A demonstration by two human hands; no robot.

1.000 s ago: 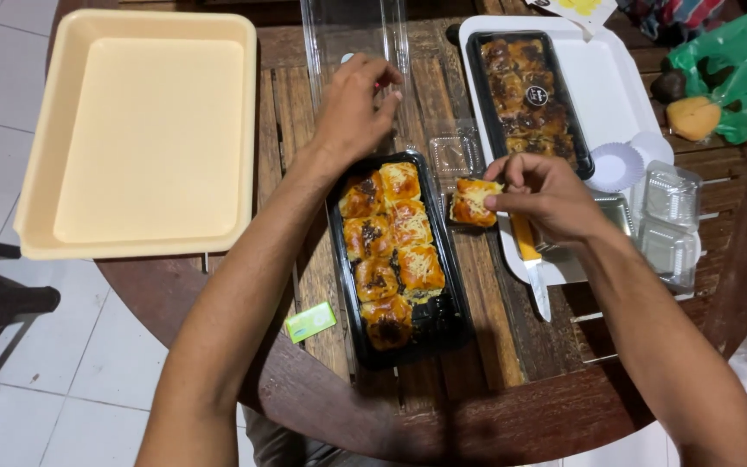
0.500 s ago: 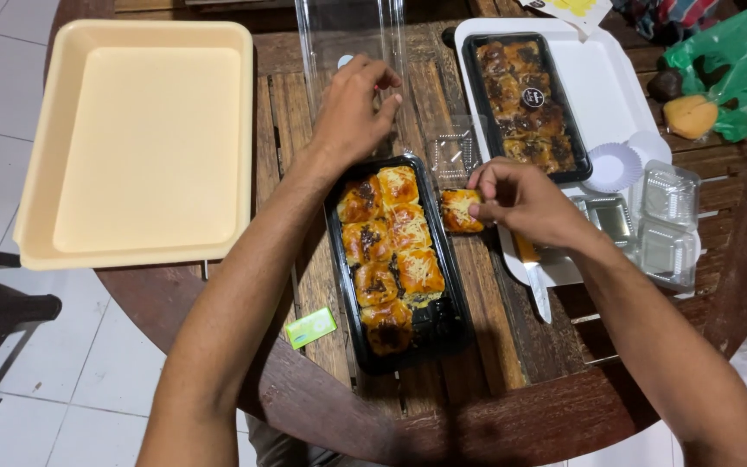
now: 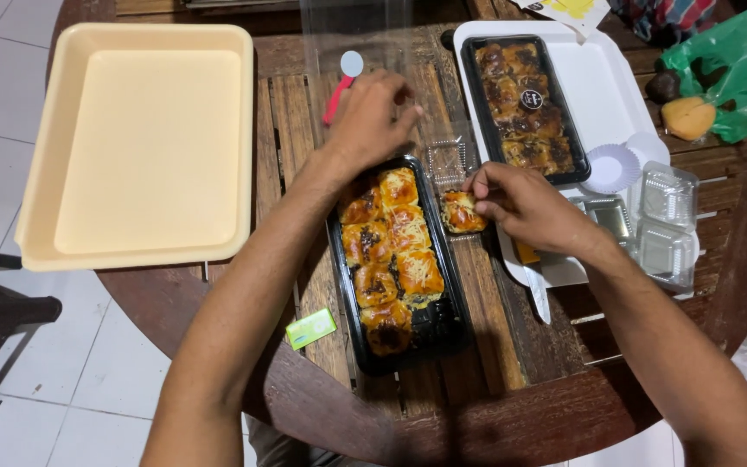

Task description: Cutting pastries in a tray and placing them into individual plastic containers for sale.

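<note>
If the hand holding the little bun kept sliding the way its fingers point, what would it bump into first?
The right hand points left with its bun. The black tray of buns lies right beside it, so its rim would likely be met first, though the height above the table is unclear.

The left hand (image 3: 372,117) covers the far end of the black tray (image 3: 398,346), hiding the buns there. The right hand's (image 3: 525,206) fingers screen part of the bun (image 3: 460,213) it holds. A green bag (image 3: 741,73) runs off the right edge; both arms leave the frame below.
</note>
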